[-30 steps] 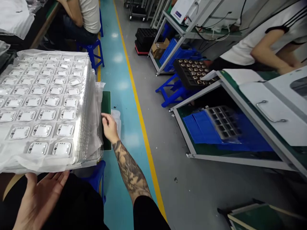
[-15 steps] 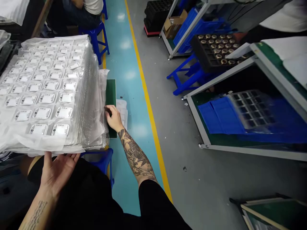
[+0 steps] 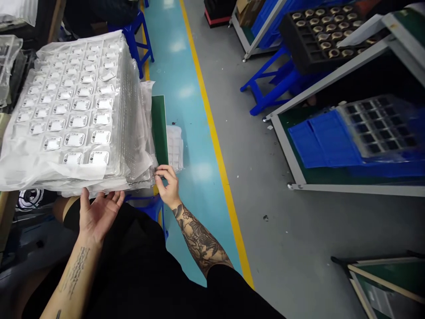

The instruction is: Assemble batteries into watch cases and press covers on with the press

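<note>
A tall stack of clear plastic trays (image 3: 78, 104), interleaved with thin white sheets, fills the left side; its top tray holds rows of white labelled pieces. My left hand (image 3: 99, 215) is palm up at the stack's near edge, fingertips under it and fingers apart. At the stack's lower right corner, my right hand (image 3: 168, 186) has its thumb and fingers pinched together at the edge of the plastic. What lies between those fingertips is too small to tell. A green board (image 3: 160, 128) stands just beyond my right hand, beside the stack.
Blue stools (image 3: 154, 208) stand under and behind the stack. More clear trays (image 3: 175, 146) lie low beyond the green board. On the right, a metal-framed rack (image 3: 332, 186) holds blue bins (image 3: 327, 137); a black tray of round parts (image 3: 318, 40) rests on another stool.
The view has shifted, so the surroundings appear moved. My right hand has come down along the stack's right side to its near corner. My left hand remains under the near edge.
</note>
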Available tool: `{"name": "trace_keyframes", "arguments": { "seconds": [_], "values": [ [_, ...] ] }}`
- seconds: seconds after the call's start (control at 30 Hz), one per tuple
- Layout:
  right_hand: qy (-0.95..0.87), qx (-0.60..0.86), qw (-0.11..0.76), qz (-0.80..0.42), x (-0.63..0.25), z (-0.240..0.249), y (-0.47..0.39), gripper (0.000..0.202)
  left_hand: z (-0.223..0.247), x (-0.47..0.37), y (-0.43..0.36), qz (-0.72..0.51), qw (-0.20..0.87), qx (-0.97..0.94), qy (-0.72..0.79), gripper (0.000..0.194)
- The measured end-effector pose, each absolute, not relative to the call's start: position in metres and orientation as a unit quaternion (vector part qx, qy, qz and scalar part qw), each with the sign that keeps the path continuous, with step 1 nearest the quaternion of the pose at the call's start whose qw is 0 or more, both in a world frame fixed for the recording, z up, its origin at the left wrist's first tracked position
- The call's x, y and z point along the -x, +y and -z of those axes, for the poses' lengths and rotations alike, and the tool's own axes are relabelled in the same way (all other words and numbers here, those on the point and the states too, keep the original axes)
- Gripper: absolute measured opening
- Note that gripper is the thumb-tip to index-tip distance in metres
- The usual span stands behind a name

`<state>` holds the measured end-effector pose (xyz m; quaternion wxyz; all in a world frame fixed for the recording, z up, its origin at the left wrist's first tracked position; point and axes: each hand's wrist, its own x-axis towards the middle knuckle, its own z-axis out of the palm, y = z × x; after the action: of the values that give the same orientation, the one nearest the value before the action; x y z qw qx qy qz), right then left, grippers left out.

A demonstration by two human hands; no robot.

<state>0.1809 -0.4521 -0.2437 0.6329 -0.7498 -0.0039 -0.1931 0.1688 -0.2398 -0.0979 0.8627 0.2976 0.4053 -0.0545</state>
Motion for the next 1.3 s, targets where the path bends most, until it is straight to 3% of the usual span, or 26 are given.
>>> {"name": "trace_keyframes", "arguments": {
  "seconds": [0.17, 0.4, 0.47, 0.6, 0.73, 0.87, 1.07, 1.23, 1.3],
  "values": [
    [-0.064, 0.764, 0.618, 0.174, -0.191, 0.221, -0.454, 0.01, 0.076, -0.168, -0.235, 0.068, 0.866, -0.314, 0.383, 0.053],
    [-0.117, 0.795, 0.577, 0.145, -0.2, 0.195, -0.472, 0.012, 0.061, -0.162, -0.223, 0.075, 0.807, -0.405, 0.424, 0.022],
    [-0.136, 0.804, 0.563, 0.134, -0.204, 0.192, -0.474, 0.014, 0.061, -0.161, -0.22, 0.058, 0.807, -0.404, 0.427, 0.025],
    [-0.174, 0.799, 0.563, 0.119, -0.212, 0.194, -0.474, 0.021, 0.063, -0.162, -0.221, 0.038, 0.814, -0.375, 0.443, 0.052],
    [-0.172, 0.839, 0.504, 0.111, -0.216, 0.202, -0.473, 0.028, 0.063, -0.163, -0.224, 0.045, 0.823, -0.342, 0.451, 0.066],
    [-0.176, 0.856, 0.478, 0.09, -0.218, 0.21, -0.472, 0.013, 0.062, -0.163, -0.223, 0.026, 0.848, -0.315, 0.426, 0.064],
    [-0.164, 0.88, 0.438, 0.081, -0.212, 0.21, -0.456, 0.011, 0.058, -0.159, -0.23, 0.019, 0.862, -0.309, 0.402, 0.032],
    [-0.065, 0.85, 0.512, 0.103, -0.203, 0.216, -0.437, 0.006, 0.051, -0.152, -0.233, 0.007, 0.885, -0.278, 0.374, 0.046],
    [-0.028, 0.826, 0.549, 0.12, -0.202, 0.218, -0.429, 0.013, 0.05, -0.149, -0.232, 0.004, 0.891, -0.264, 0.37, 0.047]
  ]
}}
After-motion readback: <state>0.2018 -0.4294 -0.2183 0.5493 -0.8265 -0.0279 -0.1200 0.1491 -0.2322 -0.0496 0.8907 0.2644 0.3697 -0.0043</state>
